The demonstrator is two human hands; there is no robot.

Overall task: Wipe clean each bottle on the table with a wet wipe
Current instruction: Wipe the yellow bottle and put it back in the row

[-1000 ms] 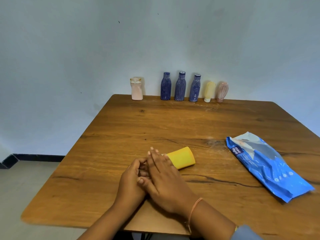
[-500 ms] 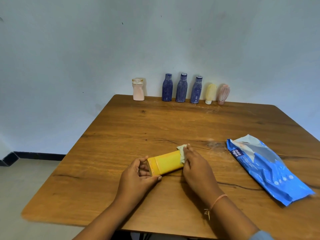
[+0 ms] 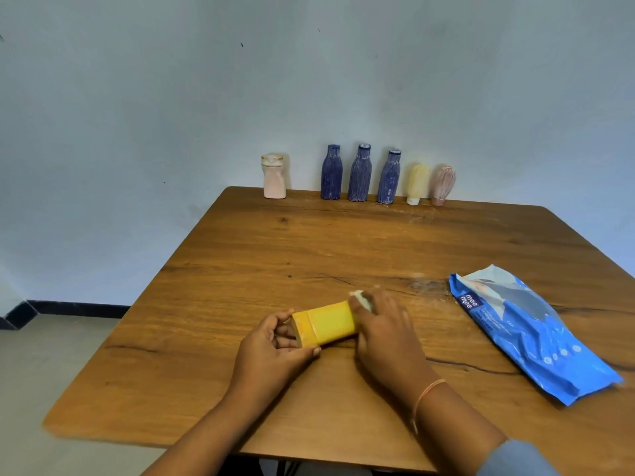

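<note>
A yellow bottle lies on its side on the wooden table near the front. My left hand grips its cap end. My right hand presses a white wet wipe against the bottle's other end; most of the wipe is hidden under the fingers. Along the far edge stand a pink bottle, three blue bottles, a pale yellow bottle and a pinkish ribbed bottle.
A blue pack of wet wipes lies flat at the right of the table. A pale wall rises directly behind the row of bottles. The floor drops away to the left of the table.
A second ago both hands lay together over the cap end. My right hand slid with the wipe along the bottle to its far end and stays there; my left hand keeps the cap end.
</note>
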